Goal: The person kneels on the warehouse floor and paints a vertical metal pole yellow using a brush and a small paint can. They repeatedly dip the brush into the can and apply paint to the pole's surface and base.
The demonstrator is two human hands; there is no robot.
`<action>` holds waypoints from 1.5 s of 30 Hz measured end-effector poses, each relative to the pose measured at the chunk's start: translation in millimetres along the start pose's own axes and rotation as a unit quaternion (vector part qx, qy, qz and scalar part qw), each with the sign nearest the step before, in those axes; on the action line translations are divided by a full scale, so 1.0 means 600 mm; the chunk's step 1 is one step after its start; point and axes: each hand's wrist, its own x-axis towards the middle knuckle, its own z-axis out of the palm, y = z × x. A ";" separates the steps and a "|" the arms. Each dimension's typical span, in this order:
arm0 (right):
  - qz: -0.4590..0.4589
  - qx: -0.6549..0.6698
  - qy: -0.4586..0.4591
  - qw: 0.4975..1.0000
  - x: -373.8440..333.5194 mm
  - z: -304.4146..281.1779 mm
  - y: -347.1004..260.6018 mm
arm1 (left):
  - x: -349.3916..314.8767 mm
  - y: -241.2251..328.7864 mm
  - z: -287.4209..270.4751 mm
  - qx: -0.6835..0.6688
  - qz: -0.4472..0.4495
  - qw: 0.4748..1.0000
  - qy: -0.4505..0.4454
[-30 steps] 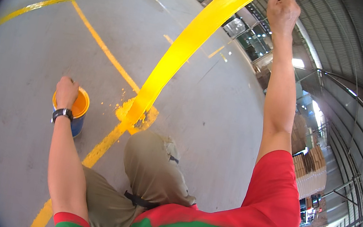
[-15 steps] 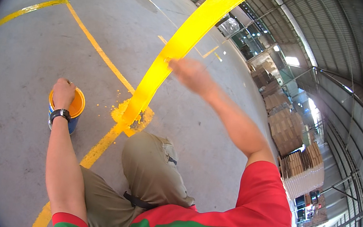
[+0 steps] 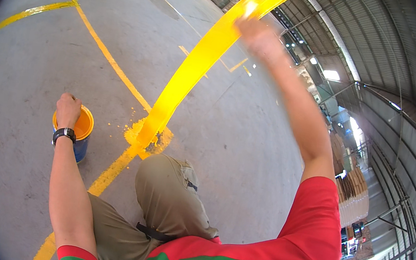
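A blue paint can (image 3: 79,148) with a yellow-orange rim and orange-yellow paint inside stands on the floor at the left. My left hand (image 3: 67,110), with a dark watch at the wrist, is closed over the can's left rim. A glossy bright yellow post (image 3: 195,69) rises from the floor in front of me and curves to the upper right in the view. Against its right side, high up, is my right hand (image 3: 263,39), smeared by motion. Its fingers look bunched together; whatever they hold is lost in the blur.
Yellow splatter (image 3: 135,133) and crumbled floor surround the post's foot. Worn yellow floor lines (image 3: 104,51) run across the grey concrete. My bent knee (image 3: 165,188) is close to the post. Stacked cardboard (image 3: 353,190) stands at the right beneath a corrugated metal roof.
My right hand has moved up along the post, away from its foot, and my arm has stretched out. My left hand stays at the can's rim.
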 end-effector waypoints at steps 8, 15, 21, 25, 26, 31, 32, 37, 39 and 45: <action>0.094 0.496 -0.001 0.863 -0.081 0.097 -0.354 | 0.016 -0.030 0.026 0.031 0.060 0.998 0.004; 0.286 0.262 0.175 0.905 -0.073 0.052 -0.198 | 0.019 -0.017 0.004 0.033 0.035 0.999 -0.026; 0.129 0.009 0.032 0.991 -0.072 0.062 -0.308 | 0.020 -0.020 0.010 0.063 0.021 0.996 -0.055; 0.017 0.199 0.079 0.977 -0.108 0.138 -0.535 | 0.030 -0.031 0.012 0.097 0.031 0.993 -0.063; -0.012 0.236 0.022 0.971 -0.122 0.156 -0.586 | 0.031 -0.031 0.014 0.092 0.028 0.993 -0.067; -0.061 0.436 -0.004 0.898 -0.150 0.207 -0.755 | 0.032 -0.027 0.014 0.082 0.018 0.994 -0.069; -0.052 0.507 -0.005 0.860 -0.147 0.211 -0.763 | 0.031 -0.025 0.013 0.086 0.020 0.994 -0.065; 0.203 0.446 -0.091 0.867 -0.104 0.226 -0.641 | 0.021 -0.021 0.003 0.079 0.021 0.996 -0.039; 0.248 0.372 0.075 0.891 -0.083 0.213 -0.533 | 0.020 -0.021 0.001 0.076 0.005 0.996 -0.039; 0.262 0.135 0.292 0.910 -0.048 0.084 -0.283 | 0.024 -0.024 -0.006 0.076 0.002 0.995 -0.059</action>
